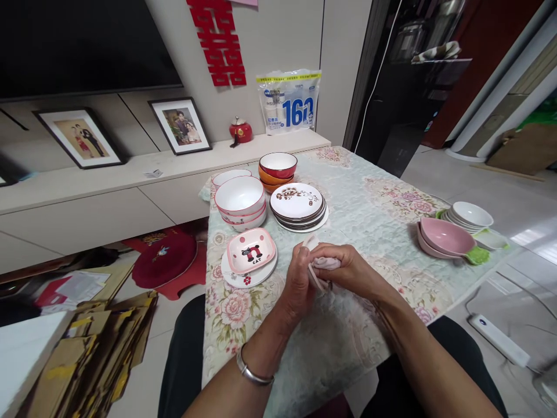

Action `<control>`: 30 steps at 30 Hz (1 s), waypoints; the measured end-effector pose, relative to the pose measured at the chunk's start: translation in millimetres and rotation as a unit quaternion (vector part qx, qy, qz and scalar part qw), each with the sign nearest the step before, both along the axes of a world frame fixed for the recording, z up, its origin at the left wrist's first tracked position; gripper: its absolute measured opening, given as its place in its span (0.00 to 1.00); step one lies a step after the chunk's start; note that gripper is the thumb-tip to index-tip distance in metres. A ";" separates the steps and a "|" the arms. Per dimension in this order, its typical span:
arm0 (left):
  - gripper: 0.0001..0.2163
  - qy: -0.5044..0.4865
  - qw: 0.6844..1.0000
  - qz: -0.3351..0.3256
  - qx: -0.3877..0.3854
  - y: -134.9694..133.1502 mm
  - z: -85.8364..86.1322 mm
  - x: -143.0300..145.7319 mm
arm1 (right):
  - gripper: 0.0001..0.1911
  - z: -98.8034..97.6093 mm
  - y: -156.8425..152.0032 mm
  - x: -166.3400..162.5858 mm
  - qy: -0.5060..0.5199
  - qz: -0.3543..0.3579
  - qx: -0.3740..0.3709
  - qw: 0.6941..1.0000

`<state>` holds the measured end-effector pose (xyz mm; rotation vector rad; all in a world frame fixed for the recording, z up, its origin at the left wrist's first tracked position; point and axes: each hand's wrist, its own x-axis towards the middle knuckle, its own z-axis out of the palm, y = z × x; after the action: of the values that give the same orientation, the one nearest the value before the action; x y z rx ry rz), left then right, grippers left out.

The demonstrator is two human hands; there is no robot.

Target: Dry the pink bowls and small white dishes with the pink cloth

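Note:
Over the near part of the table my hands are close together. My left hand [299, 278] is closed around a thin pale object [310, 241], seen edge-on and mostly covered, which looks like a small dish. Bunched in my right hand [346, 264] is a white cloth [327, 263], pressed against that object. Just left of the hands a pink square dish [251, 251] with a cat picture rests on white plates [230, 277]. Beyond them are a stack of brown-patterned plates [297, 201], white bowls with pink rims [240, 196] and red and orange bowls [278, 165].
Pink bowls [446, 236] and small white bowls [472, 213] stand near the right edge of the cloth-covered table [348, 197]. Behind is a cabinet [143, 174] with framed photos, a red jar [241, 132] and a plastic pack [289, 103]. Flattened cardboard [96, 354] lies at left.

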<state>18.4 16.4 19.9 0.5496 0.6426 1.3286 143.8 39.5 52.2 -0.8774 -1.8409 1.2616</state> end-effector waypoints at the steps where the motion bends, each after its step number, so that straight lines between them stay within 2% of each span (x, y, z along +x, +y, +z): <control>1: 0.23 -0.008 1.000 -0.009 -0.009 0.3 0.9 -0.3 | 0.06 -1.5 0.5 1.2 -0.018 0.014 0.033 0.999; 4: 0.23 -0.036 0.998 -0.034 -0.033 0.7 4.2 -2.0 | 0.09 -8.4 0.6 -1.5 -0.051 0.003 0.146 0.988; 8: 0.24 -0.085 0.990 -0.082 -0.082 -0.6 8.5 -3.5 | 0.14 -17.2 -0.3 -9.6 -0.082 -0.077 0.285 0.952; 11: 0.24 -0.094 0.981 -0.116 -0.123 -2.4 11.1 -2.4 | 0.15 -20.1 0.2 -11.3 -0.132 -0.122 0.326 0.928; 16: 0.20 -0.064 0.995 -0.042 -0.071 -2.5 7.0 0.9 | 0.11 -20.1 0.0 -14.0 -0.262 -0.183 0.325 0.890; 19: 0.19 -0.016 1.000 0.003 -0.027 -2.0 1.3 1.6 | 0.08 -17.8 -1.3 -14.9 -0.301 -0.185 0.296 0.887; 23: 0.23 0.065 0.996 0.052 0.030 -3.3 -3.2 -0.5 | 0.06 -10.2 -2.8 -8.5 -0.272 -0.141 0.202 0.930; 27: 0.29 0.125 0.988 0.051 0.081 -4.6 -2.9 -2.9 | 0.04 -1.9 -3.3 -3.3 -0.139 -0.100 0.050 0.984; 30: 0.30 0.143 0.983 0.053 0.106 -4.4 -0.7 -2.8 | 0.04 -0.5 -3.5 -8.5 0.014 -0.123 -0.077 0.989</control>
<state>15.5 12.0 19.2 0.9024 0.7775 1.4402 135.4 36.0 51.7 -1.1278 -1.5735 1.2621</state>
